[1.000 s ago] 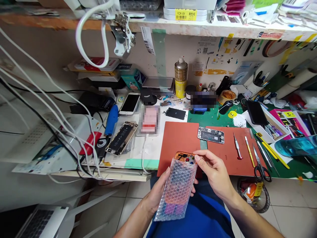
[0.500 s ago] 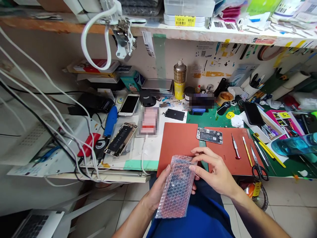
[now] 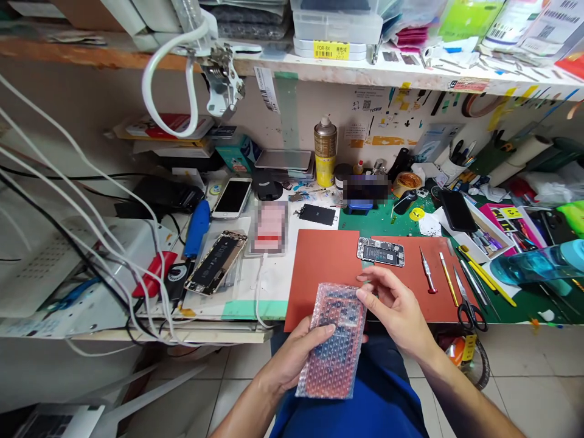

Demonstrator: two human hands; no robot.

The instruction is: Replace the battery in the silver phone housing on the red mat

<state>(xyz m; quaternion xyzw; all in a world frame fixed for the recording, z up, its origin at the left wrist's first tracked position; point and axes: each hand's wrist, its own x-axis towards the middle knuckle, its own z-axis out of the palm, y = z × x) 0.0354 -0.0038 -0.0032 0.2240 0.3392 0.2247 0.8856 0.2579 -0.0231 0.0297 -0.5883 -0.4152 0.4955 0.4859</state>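
Note:
A bubble-wrap pouch (image 3: 333, 365) is held over my lap, just off the bench's front edge. Something flat and dark with a reddish part shows through its plastic; I cannot tell what it is. My left hand (image 3: 296, 356) grips the pouch from the left, thumb lying across its front. At the upper right corner, my right hand (image 3: 399, 313) pinches the pouch edge between thumb and fingers. Beyond the hands, an opened phone (image 3: 381, 252) with its battery exposed lies across the two red-brown mats (image 3: 323, 258).
Right of the phone lie a screwdriver (image 3: 427, 271), a yellow-handled tool (image 3: 449, 278) and scissors (image 3: 471, 315). Another opened phone (image 3: 216, 261) and a white phone (image 3: 232, 198) are on the left. White cables (image 3: 114, 225) hang at far left; a shelf (image 3: 410, 76) overhangs the bench.
My left thumb has moved from the pouch's side edge onto its front. The pouch stands a little straighter, and my right fingers have shifted at its top corner.

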